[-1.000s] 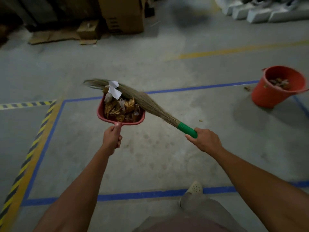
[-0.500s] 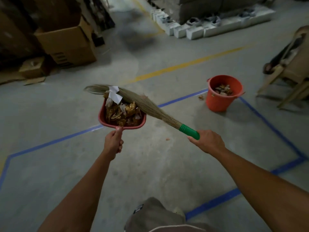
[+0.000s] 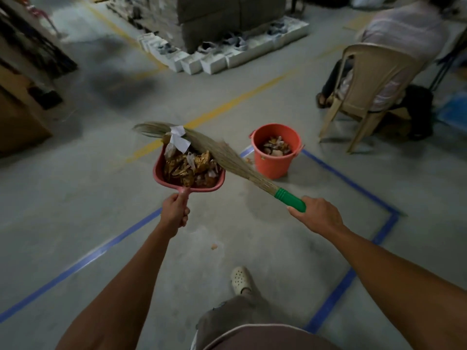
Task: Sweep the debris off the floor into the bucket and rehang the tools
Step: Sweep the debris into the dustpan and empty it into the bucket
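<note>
My left hand (image 3: 174,213) grips the handle of a red dustpan (image 3: 161,176), held level above the floor and heaped with golden-brown debris (image 3: 190,168) and white paper scraps (image 3: 180,140). My right hand (image 3: 317,214) holds a grass broom (image 3: 222,155) by its green handle (image 3: 290,200); the bristles lie across the debris, pressing on it. An orange bucket (image 3: 271,164) with some debris inside stands on the floor just right of the dustpan, beyond the broom.
A person sits on a beige plastic chair (image 3: 371,84) behind the bucket to the right. White boxes (image 3: 214,61) ring a stacked pallet at the back. Cardboard boxes (image 3: 17,117) stand left. A small crumb (image 3: 214,246) lies on the concrete floor. Blue tape lines (image 3: 353,184) mark the floor.
The view has swung right and moved forward; the bucket is now closer, just beside the dustpan. Both hands keep the same hold on dustpan and broom.
</note>
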Demonstrator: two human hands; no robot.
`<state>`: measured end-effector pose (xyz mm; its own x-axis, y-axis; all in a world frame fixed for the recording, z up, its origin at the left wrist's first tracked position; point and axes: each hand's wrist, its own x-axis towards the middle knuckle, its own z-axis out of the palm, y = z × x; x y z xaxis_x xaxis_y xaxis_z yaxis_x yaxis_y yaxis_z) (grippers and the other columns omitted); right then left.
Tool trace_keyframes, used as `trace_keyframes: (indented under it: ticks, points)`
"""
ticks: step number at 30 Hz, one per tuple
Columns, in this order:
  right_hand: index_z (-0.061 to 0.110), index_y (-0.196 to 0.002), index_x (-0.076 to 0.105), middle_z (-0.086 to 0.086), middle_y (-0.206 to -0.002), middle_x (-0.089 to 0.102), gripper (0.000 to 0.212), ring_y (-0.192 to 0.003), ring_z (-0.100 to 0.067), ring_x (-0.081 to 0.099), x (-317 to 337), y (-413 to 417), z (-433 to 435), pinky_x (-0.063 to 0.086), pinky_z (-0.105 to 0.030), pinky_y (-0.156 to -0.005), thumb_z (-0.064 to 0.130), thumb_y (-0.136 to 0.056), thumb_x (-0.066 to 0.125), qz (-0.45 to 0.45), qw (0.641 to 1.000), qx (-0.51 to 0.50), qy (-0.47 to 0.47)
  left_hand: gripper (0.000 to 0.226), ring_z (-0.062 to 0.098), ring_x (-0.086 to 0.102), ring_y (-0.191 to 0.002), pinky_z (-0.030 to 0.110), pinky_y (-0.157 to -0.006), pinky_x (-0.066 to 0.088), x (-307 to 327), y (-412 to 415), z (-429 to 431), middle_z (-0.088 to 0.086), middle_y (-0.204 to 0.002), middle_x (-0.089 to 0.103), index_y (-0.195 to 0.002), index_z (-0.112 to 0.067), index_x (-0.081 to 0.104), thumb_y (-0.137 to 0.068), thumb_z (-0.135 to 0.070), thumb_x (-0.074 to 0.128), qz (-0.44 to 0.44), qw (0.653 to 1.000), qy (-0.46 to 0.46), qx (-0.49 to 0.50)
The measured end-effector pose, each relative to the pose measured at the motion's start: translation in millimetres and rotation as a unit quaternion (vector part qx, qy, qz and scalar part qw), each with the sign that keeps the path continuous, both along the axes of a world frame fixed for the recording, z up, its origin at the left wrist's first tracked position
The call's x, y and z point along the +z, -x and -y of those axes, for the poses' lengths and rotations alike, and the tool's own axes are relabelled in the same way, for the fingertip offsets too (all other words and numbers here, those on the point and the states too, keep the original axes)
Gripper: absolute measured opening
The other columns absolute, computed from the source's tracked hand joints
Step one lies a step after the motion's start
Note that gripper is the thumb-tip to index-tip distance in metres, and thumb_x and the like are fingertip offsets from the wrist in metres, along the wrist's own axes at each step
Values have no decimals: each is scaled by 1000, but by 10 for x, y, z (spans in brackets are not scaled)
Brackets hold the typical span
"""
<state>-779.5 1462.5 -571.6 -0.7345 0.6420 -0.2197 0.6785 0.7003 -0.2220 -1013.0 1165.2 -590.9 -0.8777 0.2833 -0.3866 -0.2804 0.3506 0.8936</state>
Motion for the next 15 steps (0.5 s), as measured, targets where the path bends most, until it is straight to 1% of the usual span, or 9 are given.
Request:
trace_keyframes:
  ticks: [4,7,10,13,15]
  points:
    - [26,-94,62,-2,-78,62,47,-72,-24,63,-40,358,-459,51,-31,-63,71,-84,54,4,998,-56,9,44,12,38,-39,22,-36,29,-61,650,-700,7,-60,46,-85,-12,49,-95,-54,55,8,999,0,-47]
    - [24,-91,62,-2,-77,63,47,-73,-25,64,-61,620,-741,53,-33,-66,70,-83,56,-5,995,-95,17,44,12,38,-40,22,-36,30,-39,1054,-1160,6,-60,46,-85,-12,52,-95,-55,54,11,997,-1,-80]
    - [25,-90,61,-2,-78,64,46,-74,-26,66,-69,831,-997,54,-33,-67,70,-84,56,-8,992,-120,26,43,11,38,-40,22,-37,31,-9,1375,-1586,4,-59,46,-90,-13,59,-95,-55,53,9,995,1,-103]
    - [27,-85,61,-1,-74,64,41,-69,-22,64,-117,991,-1254,54,-33,-64,68,-84,58,-24,987,-151,48,42,12,38,-40,21,-38,31,-3,1659,-2008,4,-59,46,-94,-13,62,-96,-54,53,11,992,3,-128]
    - [25,-80,60,0,-71,62,42,-65,-20,62,-182,1076,-1455,55,-33,-63,67,-84,58,-30,983,-172,60,46,12,38,-40,21,-38,31,-20,1825,-2302,4,-59,47,-99,-9,62,-96,-54,52,13,990,5,-142]
